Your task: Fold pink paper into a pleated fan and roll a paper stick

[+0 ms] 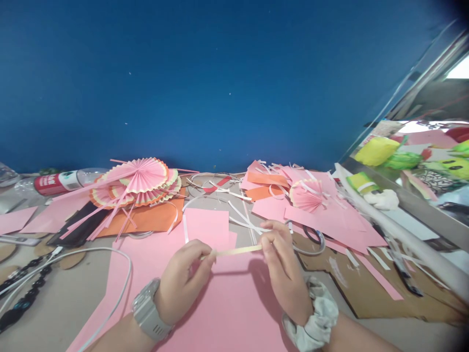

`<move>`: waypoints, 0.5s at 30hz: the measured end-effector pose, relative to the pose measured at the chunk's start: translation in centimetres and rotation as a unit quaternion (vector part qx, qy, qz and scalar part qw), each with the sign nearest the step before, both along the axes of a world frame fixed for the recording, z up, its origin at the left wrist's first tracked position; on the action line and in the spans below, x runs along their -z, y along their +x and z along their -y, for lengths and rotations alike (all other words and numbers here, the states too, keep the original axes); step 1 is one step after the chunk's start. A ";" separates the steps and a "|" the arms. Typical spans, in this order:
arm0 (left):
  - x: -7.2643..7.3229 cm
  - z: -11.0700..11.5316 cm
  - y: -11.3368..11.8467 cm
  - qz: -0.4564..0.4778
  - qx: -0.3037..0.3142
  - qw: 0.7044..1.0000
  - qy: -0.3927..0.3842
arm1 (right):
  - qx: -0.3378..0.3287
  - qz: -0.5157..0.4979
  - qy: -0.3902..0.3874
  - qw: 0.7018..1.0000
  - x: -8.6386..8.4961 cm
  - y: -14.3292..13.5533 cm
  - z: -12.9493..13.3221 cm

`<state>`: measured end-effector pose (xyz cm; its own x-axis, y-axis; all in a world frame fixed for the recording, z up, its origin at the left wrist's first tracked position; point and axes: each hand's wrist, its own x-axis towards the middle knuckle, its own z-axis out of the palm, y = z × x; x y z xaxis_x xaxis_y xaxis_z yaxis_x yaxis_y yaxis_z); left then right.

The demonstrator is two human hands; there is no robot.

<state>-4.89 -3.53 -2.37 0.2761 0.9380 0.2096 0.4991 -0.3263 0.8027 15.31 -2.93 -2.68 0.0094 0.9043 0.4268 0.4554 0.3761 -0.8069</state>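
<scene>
A narrow pale yellow strip [238,251] stretches level between my two hands, above a large sheet of pink paper [234,303]. My left hand [187,274], with a grey watch at the wrist, pinches the strip's left end between thumb and fingertips. At the right end, the thumb and fingers of my right hand [284,274] close on the same strip; a pale scrunchie circles that wrist. Just beyond my hands lies a smaller pink sheet [207,225] with a white strip along its left side.
Pleated pink paper fans [137,176] rest on orange paper at the back left, beside a plastic bottle [58,182]. Pink sheets [330,220], scissors [315,237], cardboard [366,288] and a utility knife [406,276] lie to the right. A white cable [128,274] loops at left. A blue panel [227,88] stands behind.
</scene>
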 end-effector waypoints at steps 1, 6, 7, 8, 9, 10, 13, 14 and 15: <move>0.0 0.0 0.0 0.005 -0.016 1.000 -0.009 | 0.010 -0.011 0.006 1.000 0.1 0.1 -0.1; -0.3 -0.4 0.2 -0.037 -0.042 0.998 -0.011 | 0.029 -0.031 0.019 0.999 -0.2 0.3 -0.2; -0.2 -0.5 0.3 -0.053 -0.049 0.997 -0.007 | 0.026 -0.032 0.024 0.999 -0.3 0.3 0.0; -0.1 -0.6 0.3 -0.067 -0.059 0.996 -0.005 | 0.022 -0.034 0.030 0.999 -0.4 0.3 0.2; 0.0 -0.7 0.3 -0.077 -0.067 0.995 -0.009 | 0.016 -0.035 0.037 0.999 -0.5 0.3 0.4; 0.1 -0.8 0.3 -0.079 -0.074 0.994 -0.017 | 0.011 -0.036 0.044 0.998 -0.5 0.3 0.5; 0.4 -0.9 0.2 -0.034 -0.071 0.997 -0.028 | 0.002 -0.035 0.054 0.998 -0.5 0.3 0.8; 0.3 -0.8 0.1 -0.010 -0.063 0.998 -0.015 | 0.000 -0.034 0.053 0.998 -0.4 0.3 0.8; 0.3 -0.7 0.1 0.013 -0.053 0.999 0.006 | -0.003 -0.035 0.048 0.998 -0.4 0.3 0.7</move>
